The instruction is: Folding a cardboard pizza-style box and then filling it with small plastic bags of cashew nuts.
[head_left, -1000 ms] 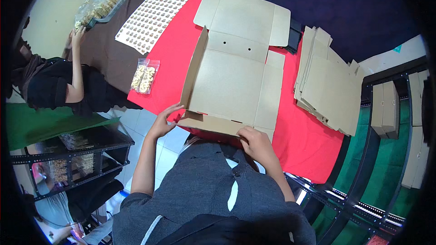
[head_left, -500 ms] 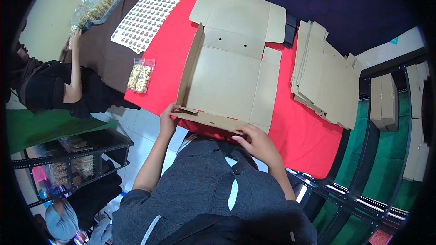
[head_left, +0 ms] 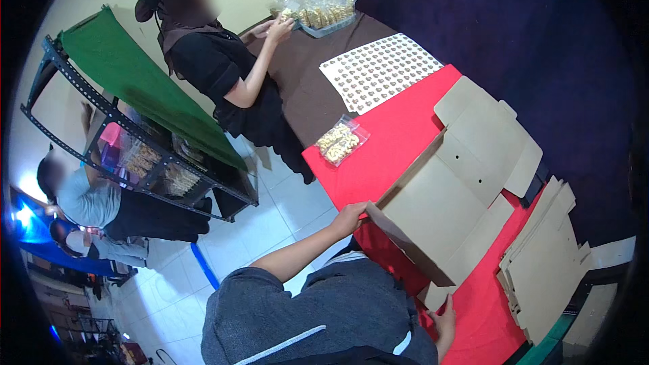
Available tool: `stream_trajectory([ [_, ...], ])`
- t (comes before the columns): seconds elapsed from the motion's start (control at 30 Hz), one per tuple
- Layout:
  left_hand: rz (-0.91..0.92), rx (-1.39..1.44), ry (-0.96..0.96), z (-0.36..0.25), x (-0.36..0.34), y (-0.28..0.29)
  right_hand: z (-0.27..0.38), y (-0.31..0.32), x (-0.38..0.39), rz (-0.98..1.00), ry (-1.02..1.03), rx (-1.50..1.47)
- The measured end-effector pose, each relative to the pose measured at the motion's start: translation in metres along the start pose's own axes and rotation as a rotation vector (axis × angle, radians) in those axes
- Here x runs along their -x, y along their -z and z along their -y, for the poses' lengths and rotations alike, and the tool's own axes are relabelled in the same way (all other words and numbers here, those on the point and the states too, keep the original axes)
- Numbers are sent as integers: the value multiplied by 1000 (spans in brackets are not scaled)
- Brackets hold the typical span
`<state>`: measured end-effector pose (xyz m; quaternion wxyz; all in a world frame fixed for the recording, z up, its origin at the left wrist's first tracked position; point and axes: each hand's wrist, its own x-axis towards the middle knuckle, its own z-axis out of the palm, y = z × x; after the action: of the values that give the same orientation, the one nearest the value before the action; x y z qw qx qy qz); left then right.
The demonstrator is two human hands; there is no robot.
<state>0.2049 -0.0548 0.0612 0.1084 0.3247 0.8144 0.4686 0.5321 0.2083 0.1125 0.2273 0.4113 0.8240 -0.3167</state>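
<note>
A brown cardboard box [head_left: 433, 209], partly folded, lies on the red cloth with its lid spread flat away from me. Its left and near walls stand up. My left hand [head_left: 351, 219] is closed on the box's near left corner. At the near right corner, my right hand [head_left: 443, 323] is beside a small end flap [head_left: 436, 295], thumb and fingers apart. Whether its fingertips touch the flap I cannot tell. Two small clear packets of pale snacks [head_left: 339, 142] lie on the cloth left of the box.
Flat cardboard blanks [head_left: 541, 257] are stacked at the right. A sticker sheet [head_left: 382, 71] lies on the brown cloth [head_left: 304, 71], near a tub of packets [head_left: 324, 13]. A co-worker [head_left: 216, 54] stands there holding a packet. A metal rack [head_left: 135, 128] stands at far left.
The view has swung left, so the table appears turned and further right. The near wall has risen at the left corner. My right hand's fingers have spread from the box's near edge.
</note>
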Motion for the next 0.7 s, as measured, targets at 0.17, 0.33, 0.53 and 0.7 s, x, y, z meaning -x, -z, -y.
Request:
stream_trajectory([
  [0.17, 44, 2, 28, -3, -1, -5, -28, -42, -18, -199, 152, -352],
  [0.33, 15, 18, -16, 0, -1, 5, -31, -44, -18, -268, 309, -453],
  [0.53, 2, 7, 14, 4, -5, 10, -1, -20, -11, -488, 224, -446],
  [0.7, 69, 86, -11, 3, -8, 13, -11, -16, -33, -502, 121, -634],
])
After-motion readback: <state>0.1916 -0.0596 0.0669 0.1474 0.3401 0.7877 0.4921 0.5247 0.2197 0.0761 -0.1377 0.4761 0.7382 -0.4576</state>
